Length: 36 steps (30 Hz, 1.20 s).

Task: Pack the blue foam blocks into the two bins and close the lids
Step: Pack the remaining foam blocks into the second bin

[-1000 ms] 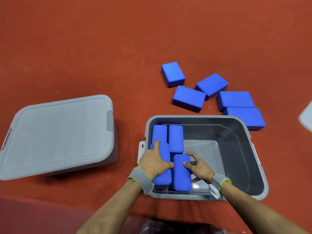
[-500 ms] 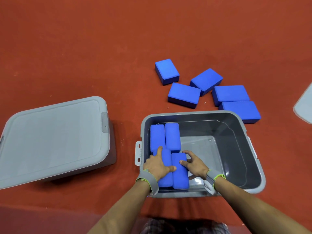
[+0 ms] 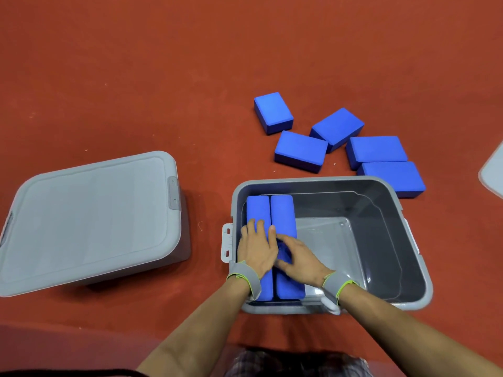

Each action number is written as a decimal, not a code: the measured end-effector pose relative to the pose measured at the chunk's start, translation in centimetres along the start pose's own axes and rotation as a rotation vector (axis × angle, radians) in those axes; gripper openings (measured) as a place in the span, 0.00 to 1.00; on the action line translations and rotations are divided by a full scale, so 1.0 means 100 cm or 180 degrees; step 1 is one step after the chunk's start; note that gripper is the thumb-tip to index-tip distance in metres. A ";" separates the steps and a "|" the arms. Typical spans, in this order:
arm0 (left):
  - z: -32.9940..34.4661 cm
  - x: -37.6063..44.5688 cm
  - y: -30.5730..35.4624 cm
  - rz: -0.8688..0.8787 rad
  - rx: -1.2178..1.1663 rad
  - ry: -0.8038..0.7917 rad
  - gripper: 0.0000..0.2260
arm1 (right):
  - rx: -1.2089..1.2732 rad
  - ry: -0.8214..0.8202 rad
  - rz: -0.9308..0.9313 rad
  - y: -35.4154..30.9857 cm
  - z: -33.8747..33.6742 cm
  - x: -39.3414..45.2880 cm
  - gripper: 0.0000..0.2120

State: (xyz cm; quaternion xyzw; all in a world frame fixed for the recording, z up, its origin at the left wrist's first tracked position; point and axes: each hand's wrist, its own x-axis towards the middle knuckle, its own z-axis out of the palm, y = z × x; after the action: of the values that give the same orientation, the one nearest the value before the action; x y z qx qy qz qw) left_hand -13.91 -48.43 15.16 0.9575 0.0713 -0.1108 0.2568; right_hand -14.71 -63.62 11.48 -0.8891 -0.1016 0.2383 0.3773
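An open grey bin [image 3: 408, 268] stands in front of me on the red floor. Several blue foam blocks [image 3: 283, 210] stand on edge along its left wall, in two rows. My left hand [image 3: 257, 247] lies flat on the left near block [image 3: 265, 288], fingers straight and pointing away. Beside it my right hand [image 3: 298, 257] presses on the right near block [image 3: 290, 285], its fingers angled toward the left hand. A second grey bin [image 3: 89, 221] sits to the left with its lid shut. Several loose blue blocks [image 3: 300, 151] lie on the floor beyond the open bin.
A pale grey lid corner [image 3: 494, 172] shows at the right edge of the view. The open bin's right half holds nothing but its bare floor. Red floor stretches around and beyond everything.
Both hands have slid forward over the two near blocks, which now sit lower and tight against the far pair. The right hand moved left toward the left hand.
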 end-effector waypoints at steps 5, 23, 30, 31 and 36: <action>0.026 0.012 -0.014 0.0047 0.0147 0.0261 0.33 | -0.0224 -0.0475 0.0293 -0.015 -0.004 0.002 0.51; 0.090 0.028 -0.018 0.0150 0.0843 0.0313 0.25 | 0.0117 -0.0349 0.0080 0.039 -0.015 0.017 0.37; 0.093 0.028 -0.027 0.0248 0.0883 0.0363 0.25 | 0.0417 -0.0419 -0.0179 0.047 -0.021 0.031 0.31; 0.092 0.029 -0.026 0.0238 0.0864 0.0366 0.25 | 0.0362 -0.0469 -0.0220 0.046 -0.023 0.033 0.30; 0.092 0.030 -0.024 0.0231 0.0835 0.0396 0.24 | -0.0968 -0.0231 -0.0475 0.030 -0.036 0.034 0.39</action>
State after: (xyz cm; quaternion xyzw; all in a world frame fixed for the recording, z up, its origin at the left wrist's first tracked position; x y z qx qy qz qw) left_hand -13.14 -50.74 5.55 0.9897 0.0374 -0.0503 0.1284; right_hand -9.93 -66.76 10.29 -0.9167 -0.2158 0.2235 0.2513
